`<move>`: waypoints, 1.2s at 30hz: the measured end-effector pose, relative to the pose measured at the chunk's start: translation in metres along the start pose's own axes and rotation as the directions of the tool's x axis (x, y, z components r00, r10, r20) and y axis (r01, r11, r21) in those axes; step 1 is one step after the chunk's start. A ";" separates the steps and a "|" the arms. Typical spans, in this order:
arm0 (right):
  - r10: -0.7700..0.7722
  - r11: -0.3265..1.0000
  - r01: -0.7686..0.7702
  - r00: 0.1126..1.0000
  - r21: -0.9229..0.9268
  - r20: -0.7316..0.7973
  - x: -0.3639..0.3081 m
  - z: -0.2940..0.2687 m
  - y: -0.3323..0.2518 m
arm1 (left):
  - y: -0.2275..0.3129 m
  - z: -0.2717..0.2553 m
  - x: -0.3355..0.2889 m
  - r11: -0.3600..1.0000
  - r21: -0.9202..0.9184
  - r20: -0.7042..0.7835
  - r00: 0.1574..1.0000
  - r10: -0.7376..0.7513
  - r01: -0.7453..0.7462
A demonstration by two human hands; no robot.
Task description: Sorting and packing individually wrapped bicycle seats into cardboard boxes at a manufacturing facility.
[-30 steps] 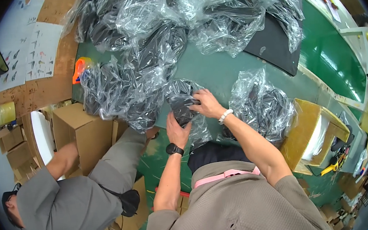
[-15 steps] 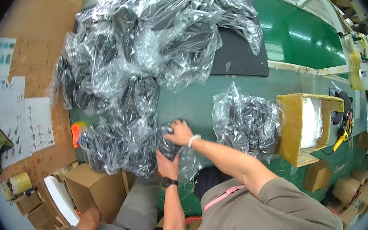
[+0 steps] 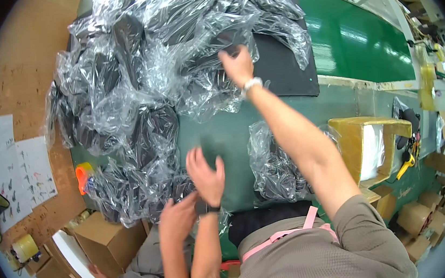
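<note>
My right hand (image 3: 238,68), with a pale bracelet at the wrist, reaches to the far pile of clear plastic bags with dark items (image 3: 199,16). Its thumb and fingers close around part of a bagged dark item (image 3: 223,41) at the pile's near right side. My left hand (image 3: 206,177), with a black watch, is held over the green table (image 3: 216,126), fingers spread and nothing in them. A co-worker's hand (image 3: 178,219), smeared by motion, is beside my left wrist, at the near edge of a smaller heap of bagged dark items (image 3: 130,189).
More bagged dark items (image 3: 277,166) lie to the right, next to a yellowish box (image 3: 367,121) with white sheets. A black board (image 3: 286,72) lies under the far pile. An orange tape dispenser (image 3: 82,178) is at left; cardboard boxes (image 3: 105,238) stand below it.
My right hand has left the bag near the front edge and moved far up to the pile. My left hand has let go and opened. The co-worker's hand has come in beside it.
</note>
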State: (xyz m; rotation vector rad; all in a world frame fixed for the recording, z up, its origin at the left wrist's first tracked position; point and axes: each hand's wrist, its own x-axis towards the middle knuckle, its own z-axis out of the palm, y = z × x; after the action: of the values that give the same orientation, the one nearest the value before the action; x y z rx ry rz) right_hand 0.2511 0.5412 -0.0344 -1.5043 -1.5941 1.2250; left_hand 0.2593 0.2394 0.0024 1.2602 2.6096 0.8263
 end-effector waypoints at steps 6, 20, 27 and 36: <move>0.403 0.814 -0.438 0.899 0.382 0.173 0.040 -0.009 -0.009 | 0.029 0.094 0.140 0.991 -0.133 0.014 0.999 0.035 -0.033; 0.498 0.746 -0.451 0.866 0.491 0.039 -0.153 -0.181 0.048 | 0.056 0.166 0.178 0.932 0.296 0.144 0.974 0.172 -0.209; 0.539 0.791 -0.601 0.772 0.112 0.338 -0.228 -0.105 0.078 | 0.063 0.131 0.162 0.999 -0.037 0.327 0.944 0.044 -0.034; 0.435 0.826 -0.557 0.728 0.086 0.530 -0.215 -0.062 0.143 | 0.031 0.018 -0.032 0.169 -0.796 0.517 0.798 -0.311 0.582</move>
State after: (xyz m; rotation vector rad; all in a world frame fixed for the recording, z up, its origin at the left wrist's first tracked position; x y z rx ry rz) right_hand 0.3985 0.3326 -0.1084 -1.5965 -1.2749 2.1793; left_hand 0.3071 0.2386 -0.0005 0.1362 1.4995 1.5524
